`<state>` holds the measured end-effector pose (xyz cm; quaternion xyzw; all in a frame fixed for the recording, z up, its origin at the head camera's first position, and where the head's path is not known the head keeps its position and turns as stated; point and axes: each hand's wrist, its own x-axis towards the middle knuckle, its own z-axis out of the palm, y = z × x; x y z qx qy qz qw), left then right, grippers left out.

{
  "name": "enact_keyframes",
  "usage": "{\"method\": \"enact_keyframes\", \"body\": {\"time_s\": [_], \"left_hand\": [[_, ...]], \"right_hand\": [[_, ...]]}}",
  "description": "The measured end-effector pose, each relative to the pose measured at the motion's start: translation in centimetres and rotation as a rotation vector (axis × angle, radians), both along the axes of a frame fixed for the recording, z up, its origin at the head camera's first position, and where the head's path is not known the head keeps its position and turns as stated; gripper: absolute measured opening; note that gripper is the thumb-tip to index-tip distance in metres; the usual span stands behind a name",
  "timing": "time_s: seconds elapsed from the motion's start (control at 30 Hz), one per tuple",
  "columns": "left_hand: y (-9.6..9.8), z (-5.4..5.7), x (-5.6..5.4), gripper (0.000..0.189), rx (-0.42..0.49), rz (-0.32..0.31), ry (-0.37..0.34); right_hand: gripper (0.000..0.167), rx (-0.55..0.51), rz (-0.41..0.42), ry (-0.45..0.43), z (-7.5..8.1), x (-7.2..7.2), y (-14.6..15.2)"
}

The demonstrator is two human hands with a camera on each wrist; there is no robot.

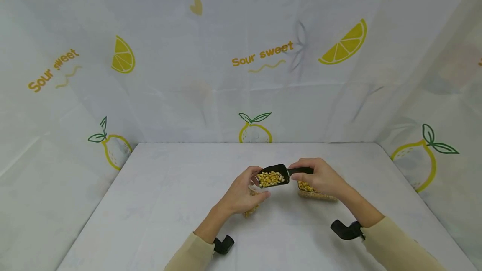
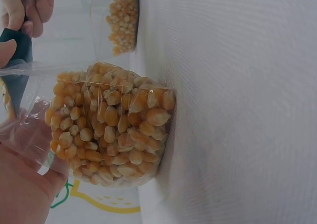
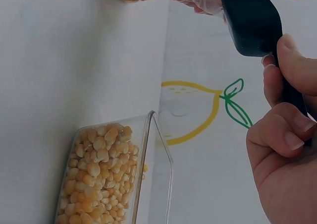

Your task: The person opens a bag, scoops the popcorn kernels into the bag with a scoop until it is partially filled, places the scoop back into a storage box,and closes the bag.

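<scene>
My right hand (image 1: 318,175) grips the handle of a black scoop (image 3: 252,21), its fingers curled round it. Yellow corn kernels (image 1: 270,178) fill the scoop, whose front end overlaps the mouth of a clear plastic bag (image 2: 34,115). That bag's upper part is held by my left hand (image 1: 242,191), thumb on the near side and fingers on the far side. In the left wrist view, the bag's lower part bulges with corn kernels (image 2: 114,130) and sits at the white table surface. A clear container (image 3: 148,135) with more corn stands below my right hand.
The white table (image 1: 169,187) spreads around both hands. Behind it hangs a white curtain (image 1: 169,99) printed with lemons and words. Black wrist mounts (image 1: 346,230) stick out from both forearms near the sleeves.
</scene>
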<state>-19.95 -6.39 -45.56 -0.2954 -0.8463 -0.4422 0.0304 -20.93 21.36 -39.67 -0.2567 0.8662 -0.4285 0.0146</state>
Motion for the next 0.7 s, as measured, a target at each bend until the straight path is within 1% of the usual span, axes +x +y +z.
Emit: {"method": "enact_keyframes", "body": {"time_s": [0.13, 0.47, 0.7], "left_hand": [[0.0, 0.0, 0.0, 0.066, -0.002, 0.003, -0.005], [0.0, 0.0, 0.0, 0.066, -0.007, 0.002, -0.004], [0.0, 0.0, 0.0, 0.066, -0.004, 0.006, -0.022]], "right_hand": [[0.023, 0.009, 0.007, 0.031, -0.1, 0.0, -0.3], [0.022, 0.016, 0.032, 0.109, 0.4, 0.3, -0.8], [0.022, 0.040, 0.040, 0.159, 0.7, 0.5, -1.1]]}}
